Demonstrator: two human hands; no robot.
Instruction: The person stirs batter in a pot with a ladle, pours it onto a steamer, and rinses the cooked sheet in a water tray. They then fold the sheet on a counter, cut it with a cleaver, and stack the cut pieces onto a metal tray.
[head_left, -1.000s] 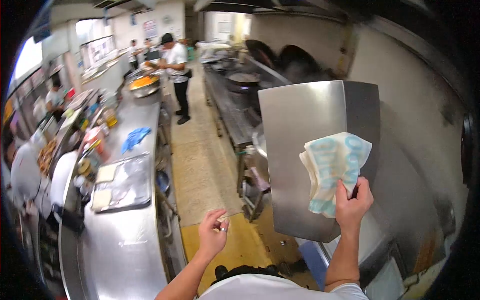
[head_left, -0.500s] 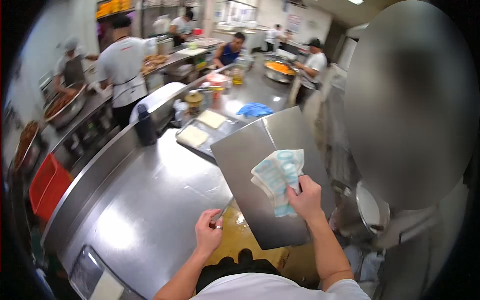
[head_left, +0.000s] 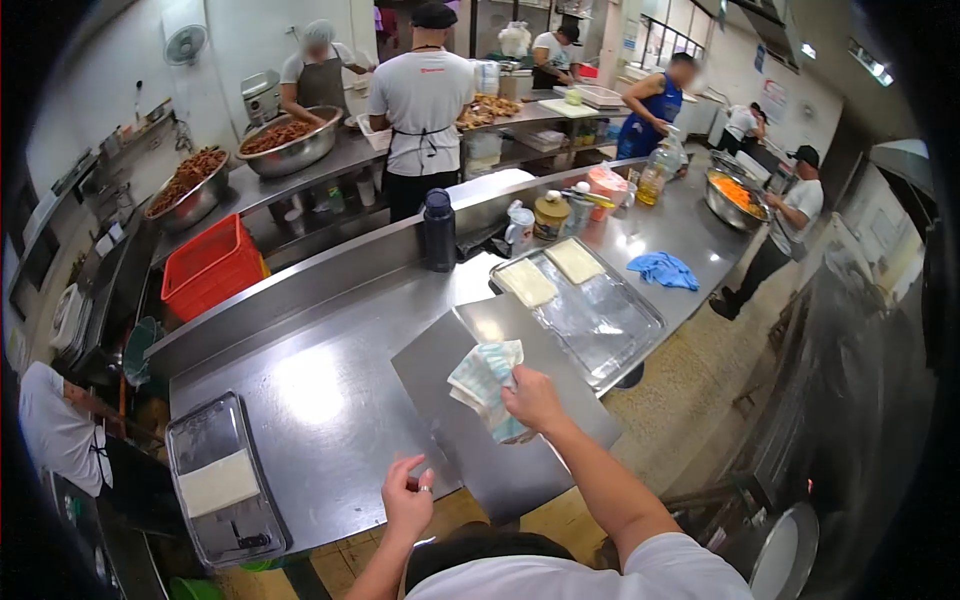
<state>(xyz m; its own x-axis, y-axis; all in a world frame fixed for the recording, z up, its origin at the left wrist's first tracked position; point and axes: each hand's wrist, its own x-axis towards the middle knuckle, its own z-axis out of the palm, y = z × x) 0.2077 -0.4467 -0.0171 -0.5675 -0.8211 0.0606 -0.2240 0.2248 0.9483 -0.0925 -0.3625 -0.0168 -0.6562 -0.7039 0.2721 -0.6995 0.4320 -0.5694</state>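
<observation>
My right hand [head_left: 533, 398] grips a crumpled white cloth with pale blue markings [head_left: 488, 372], pressed over a flat metal sheet [head_left: 530, 470]. The sheet lies at an angle across the front edge of the steel table [head_left: 330, 440], its near end sticking out beyond it. Whether the sheet rests fully on the table, I cannot tell. My left hand [head_left: 408, 497] is left of the sheet's near end, fingers bent and apart, holding nothing visible. Past the sheet is a metal tray [head_left: 610, 325] with two pale flat slabs [head_left: 527, 283].
Another tray [head_left: 235, 535] with a pale slab and a dark-handled tool is at left. A dark bottle [head_left: 438, 230], jars [head_left: 551, 214] and a blue cloth [head_left: 663, 270] stand or lie along the back. Several people work around; a red crate [head_left: 212, 268] sits beyond the ledge.
My view has turned left, bringing more of the table and the left tray into sight. The sheet looks farther away and lower. My right hand still holds the cloth on it.
</observation>
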